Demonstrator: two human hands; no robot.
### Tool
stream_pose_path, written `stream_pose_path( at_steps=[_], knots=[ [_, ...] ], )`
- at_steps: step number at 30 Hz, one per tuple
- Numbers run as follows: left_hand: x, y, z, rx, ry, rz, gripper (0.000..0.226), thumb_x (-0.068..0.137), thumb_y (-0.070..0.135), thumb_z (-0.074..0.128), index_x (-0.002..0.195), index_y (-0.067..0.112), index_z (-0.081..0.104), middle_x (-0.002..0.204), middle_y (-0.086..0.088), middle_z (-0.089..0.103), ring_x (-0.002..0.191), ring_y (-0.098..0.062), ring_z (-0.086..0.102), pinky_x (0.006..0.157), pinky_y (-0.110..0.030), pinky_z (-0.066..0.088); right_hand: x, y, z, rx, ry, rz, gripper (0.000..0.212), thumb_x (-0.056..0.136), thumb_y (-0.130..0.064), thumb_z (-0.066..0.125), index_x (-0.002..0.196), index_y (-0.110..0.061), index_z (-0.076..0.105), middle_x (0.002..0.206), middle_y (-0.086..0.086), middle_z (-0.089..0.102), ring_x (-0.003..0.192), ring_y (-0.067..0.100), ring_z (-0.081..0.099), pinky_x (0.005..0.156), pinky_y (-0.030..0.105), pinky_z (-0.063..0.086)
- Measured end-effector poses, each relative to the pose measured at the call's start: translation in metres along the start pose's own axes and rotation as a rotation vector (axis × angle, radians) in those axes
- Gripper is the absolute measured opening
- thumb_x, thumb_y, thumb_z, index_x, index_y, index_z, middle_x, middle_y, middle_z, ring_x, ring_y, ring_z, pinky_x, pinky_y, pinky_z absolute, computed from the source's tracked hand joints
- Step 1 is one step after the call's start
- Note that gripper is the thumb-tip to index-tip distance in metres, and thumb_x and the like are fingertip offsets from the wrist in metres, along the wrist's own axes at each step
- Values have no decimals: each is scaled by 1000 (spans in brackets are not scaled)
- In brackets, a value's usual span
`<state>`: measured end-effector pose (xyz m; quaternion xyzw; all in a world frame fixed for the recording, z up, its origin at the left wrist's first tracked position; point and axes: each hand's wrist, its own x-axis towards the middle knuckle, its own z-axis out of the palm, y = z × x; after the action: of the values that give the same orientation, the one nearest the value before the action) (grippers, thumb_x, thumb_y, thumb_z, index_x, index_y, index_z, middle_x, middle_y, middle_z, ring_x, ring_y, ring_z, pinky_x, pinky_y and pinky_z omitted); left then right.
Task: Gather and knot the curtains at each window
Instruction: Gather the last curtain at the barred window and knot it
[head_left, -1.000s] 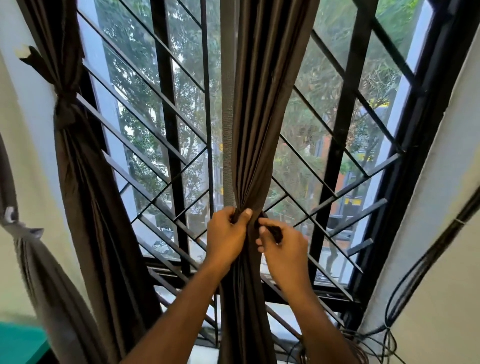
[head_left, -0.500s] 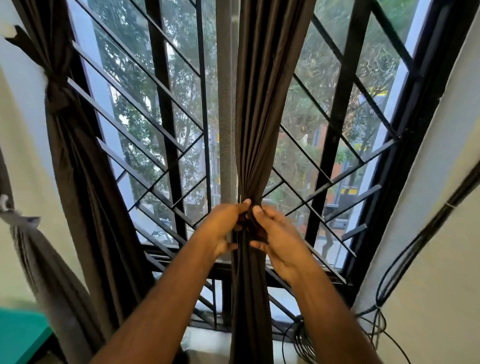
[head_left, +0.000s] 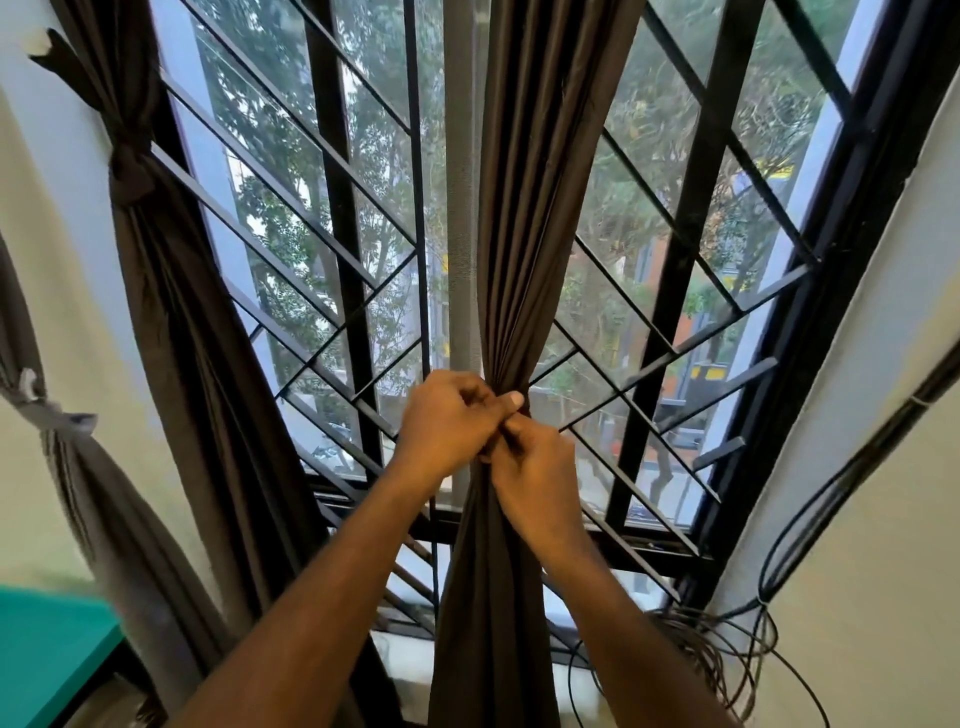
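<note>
A dark brown curtain (head_left: 511, 234) hangs gathered into a narrow bunch down the middle of the barred window (head_left: 691, 218). My left hand (head_left: 447, 421) grips the bunch at its pinched waist, thumb laid across the front. Just below and to the right, my right hand (head_left: 537, 470) pinches a dark strip of the fabric or a tie at the same spot. The two hands touch. A second brown curtain (head_left: 171, 291) at the left side of the window is tied with a knot (head_left: 127, 169) high up.
A grey mesh strip (head_left: 462, 208) hangs just left of the held curtain. A grey curtain (head_left: 78, 483) with a pale tie hangs at the far left. A teal surface (head_left: 47, 644) fills the bottom left corner. Black cables (head_left: 727, 654) coil below the window's right corner.
Both hands have closed in tighter on the curtain's waist. My right hand has dropped slightly below the left, and its fingers have curled onto the fabric strip. The view has shifted slightly.
</note>
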<state>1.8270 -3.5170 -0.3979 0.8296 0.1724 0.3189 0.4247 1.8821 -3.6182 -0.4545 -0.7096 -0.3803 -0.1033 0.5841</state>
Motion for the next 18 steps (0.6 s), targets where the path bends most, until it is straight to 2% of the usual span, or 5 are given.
stream_pose_path(
  at_steps=[5,9,13,15,18],
  knots=[
    [8,-4,-5,155,-188,-52,30,97,21,65,68,20,71,62,2,64,59,-9,60,59,-23,45,-7,8,2,-46,-87,-124,9,90,-10,66,82,-13,67,69,-6,60,61,9,58,57,22,46],
    [8,-10,-7,196,-253,19,34,104,17,53,71,23,56,70,4,57,67,-14,55,58,-23,41,-4,14,-12,-151,-214,-231,14,89,-7,68,100,-15,72,90,-4,70,80,5,64,74,10,47],
    [7,-14,-9,292,-252,143,25,104,15,53,79,14,59,69,4,55,62,-7,51,54,-22,37,-1,14,-24,-180,-299,-300,25,91,2,54,102,-13,70,88,-2,70,78,10,66,74,24,54],
    [7,-17,-7,318,-243,239,23,103,14,53,83,10,64,68,3,57,62,-4,50,58,-26,36,1,9,-30,-160,-247,-314,23,93,3,54,102,-13,69,87,-2,69,76,11,66,71,30,55],
    [2,-26,-2,245,-189,410,27,101,21,49,84,10,67,68,10,55,62,0,51,59,-15,35,7,-2,-39,52,-41,-194,21,94,2,64,101,-17,68,84,-5,72,71,12,71,69,27,59]
  ],
)
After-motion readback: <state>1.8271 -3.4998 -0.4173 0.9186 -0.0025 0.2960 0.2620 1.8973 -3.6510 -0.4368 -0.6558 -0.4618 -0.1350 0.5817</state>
